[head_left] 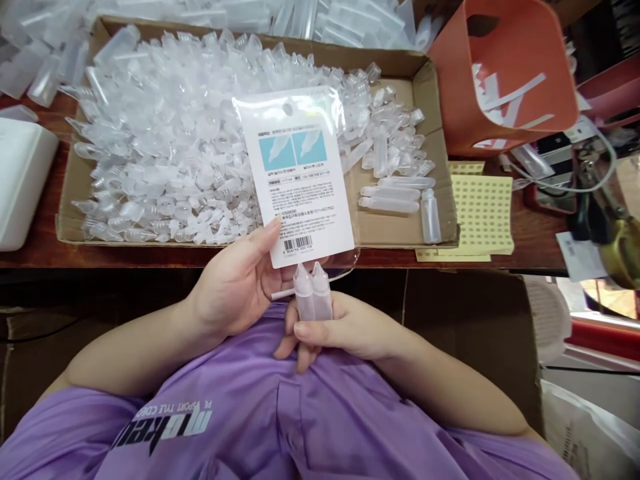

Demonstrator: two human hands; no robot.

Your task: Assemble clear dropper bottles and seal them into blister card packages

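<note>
My left hand (pixel 235 287) pinches the lower edge of a clear plastic pouch (pixel 297 173) with a white printed card in it, held upright over the table edge. My right hand (pixel 340 327) grips two small translucent squeeze bottles (pixel 313 293) side by side, tips up, touching the open bottom of the pouch. Both hands are close to my chest, above a purple shirt.
A shallow cardboard box (pixel 395 227) on the wooden table holds a heap of clear bottle parts (pixel 165 147), with several bottles (pixel 400 193) at its right. An orange bin (pixel 505 73) stands at the back right, yellow sticker sheets (pixel 483 210) beside it, a white box (pixel 20 180) left.
</note>
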